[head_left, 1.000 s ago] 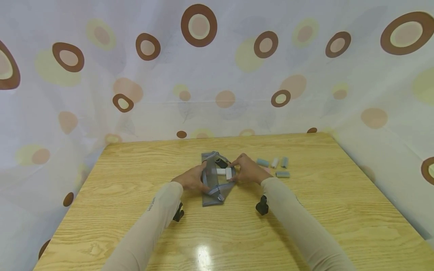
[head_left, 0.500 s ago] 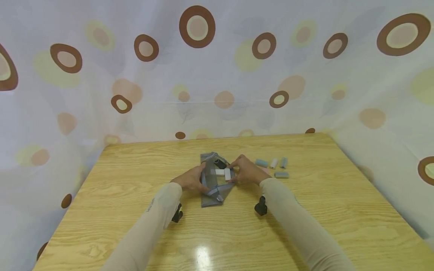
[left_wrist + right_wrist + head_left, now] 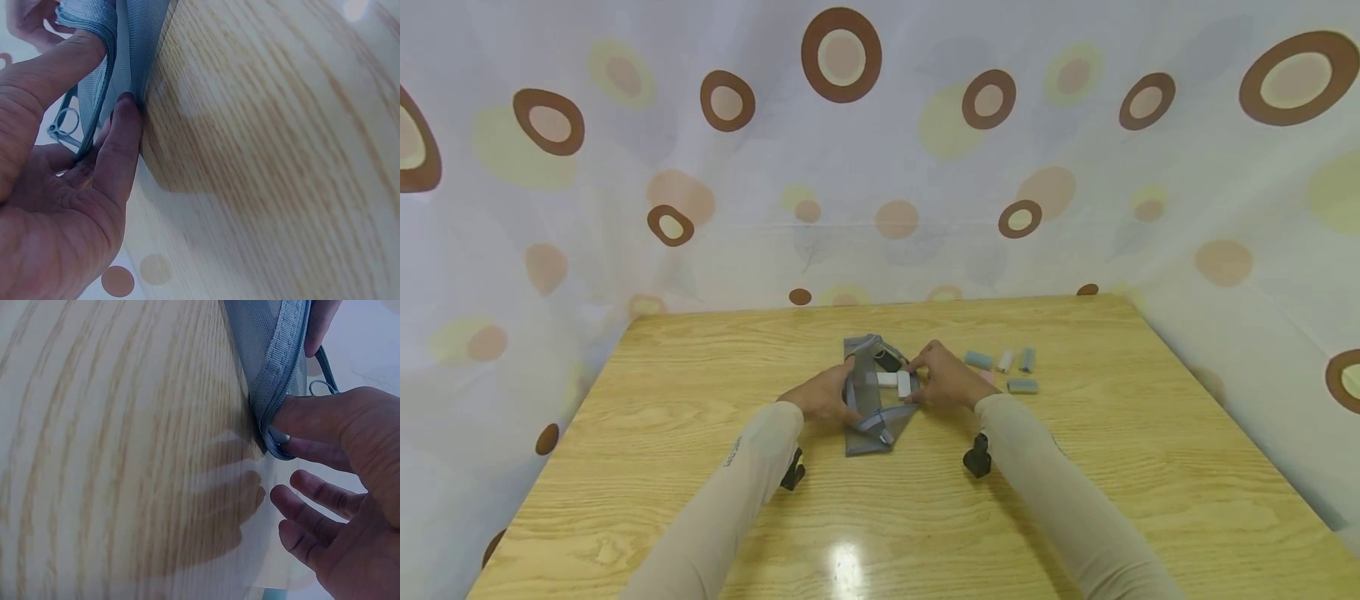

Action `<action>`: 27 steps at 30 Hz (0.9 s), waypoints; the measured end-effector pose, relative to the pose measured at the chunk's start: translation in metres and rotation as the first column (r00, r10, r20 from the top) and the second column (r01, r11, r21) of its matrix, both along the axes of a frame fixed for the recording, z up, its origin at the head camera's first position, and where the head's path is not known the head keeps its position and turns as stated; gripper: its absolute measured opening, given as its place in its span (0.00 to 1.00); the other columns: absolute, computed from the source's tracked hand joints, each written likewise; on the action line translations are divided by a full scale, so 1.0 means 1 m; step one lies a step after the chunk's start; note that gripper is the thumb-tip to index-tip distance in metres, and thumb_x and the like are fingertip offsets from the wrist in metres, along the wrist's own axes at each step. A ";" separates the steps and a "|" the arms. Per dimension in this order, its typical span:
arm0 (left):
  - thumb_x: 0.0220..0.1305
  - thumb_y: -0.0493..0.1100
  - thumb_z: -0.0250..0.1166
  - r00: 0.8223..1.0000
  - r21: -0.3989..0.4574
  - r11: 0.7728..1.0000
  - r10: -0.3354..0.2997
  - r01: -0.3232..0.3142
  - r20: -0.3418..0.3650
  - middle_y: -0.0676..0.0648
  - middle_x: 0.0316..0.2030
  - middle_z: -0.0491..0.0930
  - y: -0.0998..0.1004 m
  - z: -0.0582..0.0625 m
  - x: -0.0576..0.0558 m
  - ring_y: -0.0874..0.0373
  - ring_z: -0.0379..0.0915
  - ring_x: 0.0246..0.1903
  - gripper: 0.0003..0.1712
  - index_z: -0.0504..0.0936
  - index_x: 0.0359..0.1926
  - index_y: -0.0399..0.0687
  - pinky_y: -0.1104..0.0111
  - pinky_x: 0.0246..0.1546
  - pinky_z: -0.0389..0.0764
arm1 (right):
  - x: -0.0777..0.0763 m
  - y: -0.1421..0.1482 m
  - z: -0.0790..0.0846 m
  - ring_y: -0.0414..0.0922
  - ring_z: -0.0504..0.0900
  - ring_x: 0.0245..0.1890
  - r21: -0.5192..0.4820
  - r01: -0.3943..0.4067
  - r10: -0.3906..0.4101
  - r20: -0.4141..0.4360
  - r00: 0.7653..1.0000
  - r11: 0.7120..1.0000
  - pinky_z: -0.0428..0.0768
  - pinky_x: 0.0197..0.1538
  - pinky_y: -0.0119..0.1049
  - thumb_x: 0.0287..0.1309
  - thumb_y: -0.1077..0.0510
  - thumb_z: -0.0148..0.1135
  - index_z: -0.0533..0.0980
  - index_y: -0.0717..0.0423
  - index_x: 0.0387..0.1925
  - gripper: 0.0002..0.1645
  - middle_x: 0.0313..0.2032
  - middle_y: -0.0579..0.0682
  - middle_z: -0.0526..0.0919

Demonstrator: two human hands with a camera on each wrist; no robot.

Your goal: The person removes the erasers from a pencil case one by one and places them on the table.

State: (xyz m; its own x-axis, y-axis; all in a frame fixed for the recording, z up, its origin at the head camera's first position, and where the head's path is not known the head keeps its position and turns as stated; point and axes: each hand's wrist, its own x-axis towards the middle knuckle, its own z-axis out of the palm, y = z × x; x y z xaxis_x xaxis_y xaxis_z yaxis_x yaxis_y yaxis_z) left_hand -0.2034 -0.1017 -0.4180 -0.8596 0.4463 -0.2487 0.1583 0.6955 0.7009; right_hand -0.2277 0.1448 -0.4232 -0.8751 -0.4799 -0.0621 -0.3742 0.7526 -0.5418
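Note:
A grey mesh zip pouch [image 3: 868, 443] lies on the table with its mouth spread wide. Inside it show a white block [image 3: 904, 386], a second white piece [image 3: 886, 380] beside it and a dark cylinder [image 3: 888, 360]. My left hand [image 3: 825, 395] grips the pouch's left side, its thumb over the zipped edge in the left wrist view and its fingers behind the mesh. On the other side my right hand [image 3: 951, 377] pinches the zipped rim [image 3: 282, 375] between thumb and index finger. In the right wrist view its other fingers [image 3: 306, 512] are spread apart from the pouch.
Right of the right hand lie several small rolls: a blue one [image 3: 978, 359], a white one [image 3: 1006, 361], a grey-blue one [image 3: 1027, 360] and a grey one [image 3: 1022, 387]. Something pink [image 3: 987, 377] is partly hidden by that hand. A patterned curtain [image 3: 895, 167] surrounds the wooden table [image 3: 700, 350].

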 end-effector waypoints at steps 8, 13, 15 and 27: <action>0.54 0.36 0.78 1.000 0.000 1.000 -0.004 0.004 -0.002 0.31 0.74 0.57 0.002 0.000 0.001 0.41 0.60 0.70 0.66 0.39 0.79 0.32 0.53 0.72 0.61 | -0.001 0.002 0.002 0.50 0.73 0.43 -0.003 -0.027 0.027 -0.056 0.998 1.000 0.77 0.50 0.47 0.51 0.54 0.80 0.82 0.68 0.52 0.30 0.53 0.63 0.70; 0.54 0.36 0.78 1.000 -0.005 1.000 -0.005 0.005 -0.007 0.31 0.74 0.58 0.001 -0.002 0.000 0.41 0.62 0.69 0.66 0.39 0.79 0.32 0.54 0.71 0.62 | -0.001 0.003 0.007 0.54 0.75 0.47 -0.030 -0.026 0.026 0.000 1.000 0.999 0.79 0.53 0.49 0.52 0.52 0.79 0.82 0.65 0.54 0.31 0.57 0.63 0.68; 0.55 0.37 0.78 1.000 -0.012 1.000 -0.005 0.004 -0.012 0.31 0.74 0.58 0.001 -0.002 -0.001 0.42 0.62 0.69 0.66 0.39 0.79 0.33 0.54 0.71 0.62 | -0.002 0.004 0.009 0.56 0.75 0.49 -0.044 -0.028 0.028 0.020 0.999 0.999 0.79 0.54 0.49 0.53 0.51 0.79 0.81 0.65 0.55 0.32 0.58 0.64 0.67; 0.55 0.38 0.78 1.000 -0.024 1.000 -0.012 0.012 -0.025 0.31 0.73 0.59 0.000 -0.001 -0.001 0.41 0.62 0.69 0.66 0.39 0.79 0.32 0.53 0.72 0.62 | -0.004 0.020 0.024 0.61 0.73 0.56 -0.116 0.026 -0.017 0.072 0.997 0.993 0.79 0.55 0.51 0.56 0.51 0.76 0.79 0.61 0.60 0.33 0.62 0.61 0.64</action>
